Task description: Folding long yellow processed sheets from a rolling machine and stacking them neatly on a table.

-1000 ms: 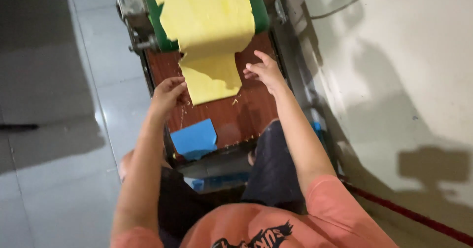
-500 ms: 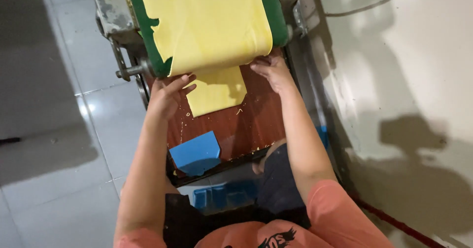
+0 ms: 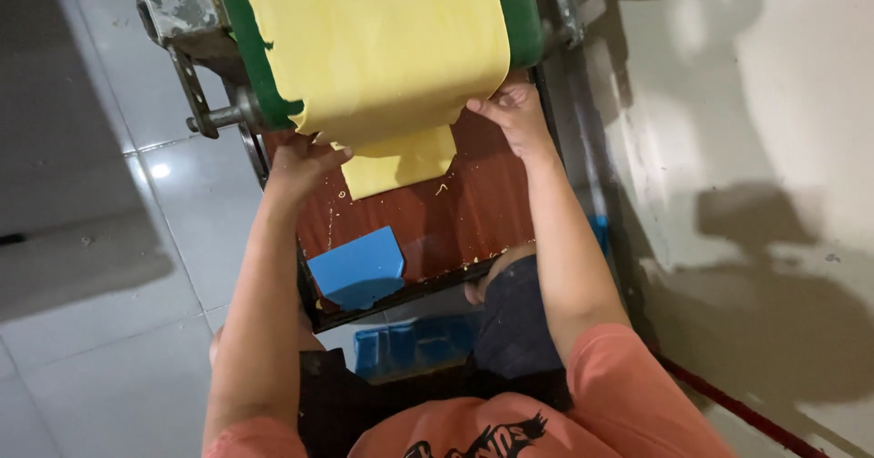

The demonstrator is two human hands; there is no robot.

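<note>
So there's this glossy reddish-brown wooden board [image 3: 455, 217] sitting in the middle of the frame, sticking out from under a green conveyor belt [image 3: 514, 12] at the top. A wide, thin yellow dough sheet [image 3: 382, 48] lies on the belt and hangs down over its lip onto the board's upper part. A flat blue plastic scraper [image 3: 357, 267] lies near the board's lower left corner. Little yellow crumbs [image 3: 442, 188] are scattered across the wood. Pale tiled floor [image 3: 109, 330] on the left.
</note>
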